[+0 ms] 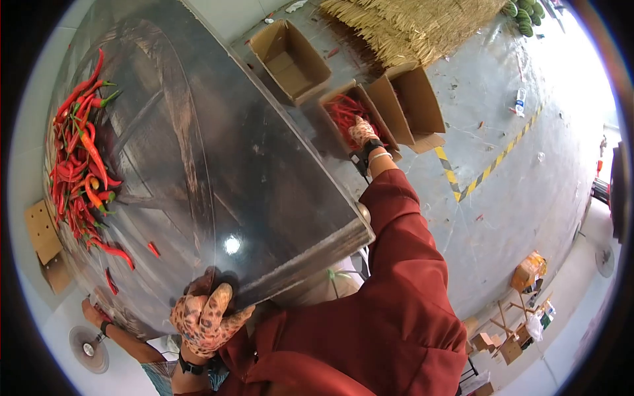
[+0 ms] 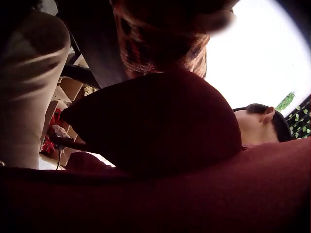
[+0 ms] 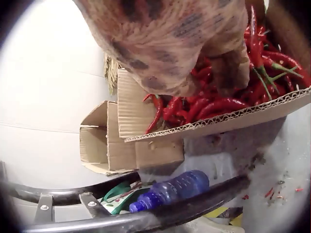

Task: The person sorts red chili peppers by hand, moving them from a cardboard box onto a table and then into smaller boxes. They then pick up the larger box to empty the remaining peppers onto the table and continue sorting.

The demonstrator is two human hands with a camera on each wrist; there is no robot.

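Observation:
My right hand (image 1: 362, 131), in a spotted glove, reaches down into a cardboard box (image 3: 218, 119) of red chili peppers (image 3: 221, 106). Its fingertips are among the peppers and hidden, so I cannot tell whether they grip any. My left hand (image 1: 205, 319), gloved alike, rests at the near edge of the dark glossy table (image 1: 264, 218), fingers loosely bent and no pepper seen in them. A heap of red chili peppers (image 1: 79, 165) lies along the table's far left side. In the left wrist view, a dark red sleeve covers much of the picture.
Beside the pepper box stand two more cardboard boxes, one toward the back (image 1: 290, 63) and one to the right (image 1: 413, 105). Straw matting (image 1: 416, 23) lies behind them. Another person's hand (image 1: 92, 311) is at the table's lower left. A bottle (image 1: 520, 102) is on the floor.

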